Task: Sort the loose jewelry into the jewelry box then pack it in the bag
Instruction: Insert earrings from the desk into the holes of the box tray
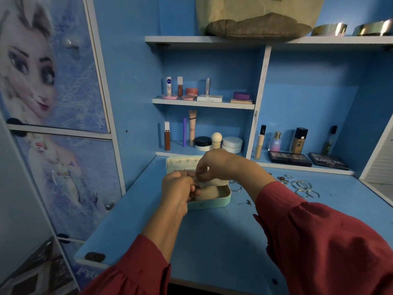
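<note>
A mint-green jewelry box (212,204) stands open on the blue desk, its lid (176,163) tilted up at the back. Above its beige inside, my left hand (177,188) and my right hand (214,167) meet, and both pinch a pale flap or insert of the box. What lies under that flap is hidden by my fingers. Loose silver bangles (302,187) and small rings (284,179) are scattered on the desk to the right. Two rings (235,186) lie just beside the box. A beige tote bag (255,13) sits on the top shelf.
Cosmetic bottles and jars (212,141) fill the shelves behind the box. Eyeshadow palettes (289,159) rest on the low ledge at right. A small dark piece (247,202) lies on the desk right of the box. A cupboard door with a printed cartoon figure (53,103) stands at left.
</note>
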Available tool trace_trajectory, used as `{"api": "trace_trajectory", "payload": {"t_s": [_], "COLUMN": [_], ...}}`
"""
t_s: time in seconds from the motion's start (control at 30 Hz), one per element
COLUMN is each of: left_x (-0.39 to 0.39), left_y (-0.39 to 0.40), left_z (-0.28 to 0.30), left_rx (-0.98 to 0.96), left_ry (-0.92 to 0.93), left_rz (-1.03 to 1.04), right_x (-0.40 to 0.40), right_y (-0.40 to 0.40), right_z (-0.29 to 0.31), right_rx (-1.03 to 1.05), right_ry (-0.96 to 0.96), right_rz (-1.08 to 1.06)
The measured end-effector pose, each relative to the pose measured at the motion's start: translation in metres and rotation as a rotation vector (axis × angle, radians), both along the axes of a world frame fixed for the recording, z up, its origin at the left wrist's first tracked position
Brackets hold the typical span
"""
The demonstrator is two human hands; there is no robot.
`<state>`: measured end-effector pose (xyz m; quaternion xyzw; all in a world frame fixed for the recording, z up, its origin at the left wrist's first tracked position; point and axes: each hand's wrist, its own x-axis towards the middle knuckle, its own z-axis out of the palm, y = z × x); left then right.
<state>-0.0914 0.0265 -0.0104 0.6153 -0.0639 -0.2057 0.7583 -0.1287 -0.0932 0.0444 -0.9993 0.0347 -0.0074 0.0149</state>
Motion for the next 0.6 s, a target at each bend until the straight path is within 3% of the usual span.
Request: {"api": "trace_trajectory", "payload": {"t_s": [0.17,0.33,0.6], "left_x": [0.000,0.000,0.015], "left_y": [0.001,0.001,-0.010], "left_z": [0.000,-0.002,0.004], "left_rx": [-0.025,-0.067,-0.082], "left_ry": [-0.020,-0.094,-0.245], "left_rz": [-0.051,-0.065,0.005], "right_x": [-0.009,-0.035,-0.083], "right_y": [-0.006,-0.035,-0.083], "right_z": [-0.009,-0.024,-0.046], "right_rx": [0.058,0.588,0.727], "right_ry": [-0.120,-0.334,-0.515], "right_rz": [0.019,-0.105,-0.351]}}
